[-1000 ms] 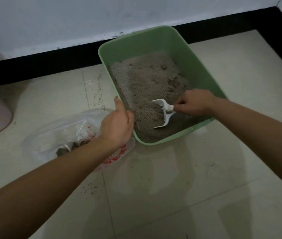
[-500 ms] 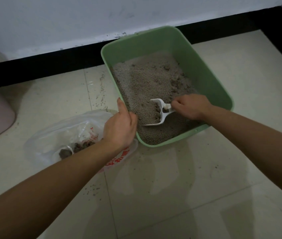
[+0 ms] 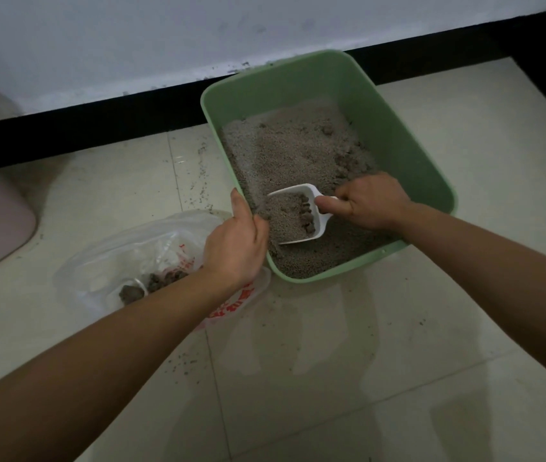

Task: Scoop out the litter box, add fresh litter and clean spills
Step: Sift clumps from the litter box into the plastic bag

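Two hands are engaged: the left hand (image 3: 234,241) grips the near-left rim of the green litter box (image 3: 408,135), set on the tiled floor (image 3: 331,368), while the right hand (image 3: 370,203) is clenched round the handle of the white scoop (image 3: 293,211), held low in the box's near end and loaded with litter and dark clumps. Scooping is judged the step in hand. The next move calls for carrying the load level over the rim to the plastic bag (image 3: 121,258) just beside the box, adding nothing to the grains (image 3: 198,175) scattered on the tiles.
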Available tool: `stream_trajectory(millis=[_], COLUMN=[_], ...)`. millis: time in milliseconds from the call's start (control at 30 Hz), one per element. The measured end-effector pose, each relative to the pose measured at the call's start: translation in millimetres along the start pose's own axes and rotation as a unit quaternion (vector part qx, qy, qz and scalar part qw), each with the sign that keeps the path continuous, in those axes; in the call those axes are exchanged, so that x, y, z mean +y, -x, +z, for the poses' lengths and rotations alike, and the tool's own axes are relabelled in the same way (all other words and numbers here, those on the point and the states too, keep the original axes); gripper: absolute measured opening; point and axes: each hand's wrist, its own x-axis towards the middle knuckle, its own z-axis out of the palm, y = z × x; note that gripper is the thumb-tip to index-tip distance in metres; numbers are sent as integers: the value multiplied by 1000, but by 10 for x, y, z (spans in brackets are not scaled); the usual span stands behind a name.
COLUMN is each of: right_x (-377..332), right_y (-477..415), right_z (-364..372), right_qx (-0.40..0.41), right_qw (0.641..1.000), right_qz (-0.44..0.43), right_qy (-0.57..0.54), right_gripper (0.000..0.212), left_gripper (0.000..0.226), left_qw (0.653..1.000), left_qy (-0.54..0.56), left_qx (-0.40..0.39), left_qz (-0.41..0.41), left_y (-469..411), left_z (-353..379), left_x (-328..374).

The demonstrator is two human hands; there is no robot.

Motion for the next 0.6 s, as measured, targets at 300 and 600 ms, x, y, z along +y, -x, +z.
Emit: stream_trajectory(millis=[300,600], right_x=[181,251], right_y=[67,184], right_z=[-90,-97], right_qx=[-45,-1], right_qw=[966,958], right_qz=[114,168], right_qy=[-226,-231], right_gripper=[101,86], left_gripper=[63,62], left_qw=[1000,1000], left_qy=[8,19], left_qx=[0,1], left_qz=[5,9], left_y=[7,10], left_z=[5,9], left_x=[-14,-14])
